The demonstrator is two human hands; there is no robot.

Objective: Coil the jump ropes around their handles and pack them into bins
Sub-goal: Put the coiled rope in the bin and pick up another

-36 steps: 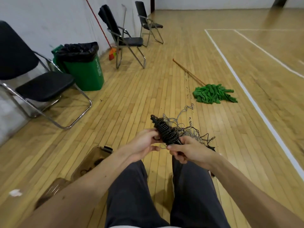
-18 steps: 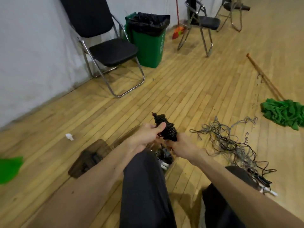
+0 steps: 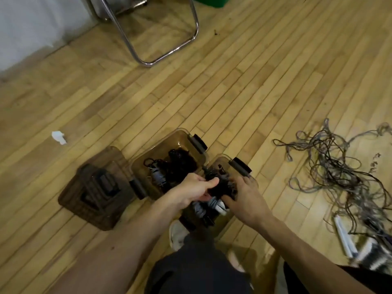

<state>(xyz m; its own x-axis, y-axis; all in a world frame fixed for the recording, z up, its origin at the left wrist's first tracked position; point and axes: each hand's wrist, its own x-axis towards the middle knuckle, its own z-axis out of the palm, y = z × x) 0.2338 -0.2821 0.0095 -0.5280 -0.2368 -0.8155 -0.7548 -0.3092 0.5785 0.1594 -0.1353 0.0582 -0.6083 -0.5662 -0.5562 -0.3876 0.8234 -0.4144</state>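
Now the coiled rope (image 3: 220, 184) lies slantwise just above the nearer bin (image 3: 240, 166), the left hand (image 3: 196, 189) gripping it and the right hand (image 3: 244, 198) pinching its near end.

Coiled rope (image 3: 220, 184): black and blurred, partly covered by the left hand (image 3: 194, 190) and right hand (image 3: 244, 200).
Right bin (image 3: 224, 158): mostly hidden behind the hands.
Chair (image 3: 147, 63): only the legs, cut by the top edge.
Loose ropes (image 3: 339, 177): blurred, running off the right edge.
White scrap (image 3: 58, 137): too small to tell.
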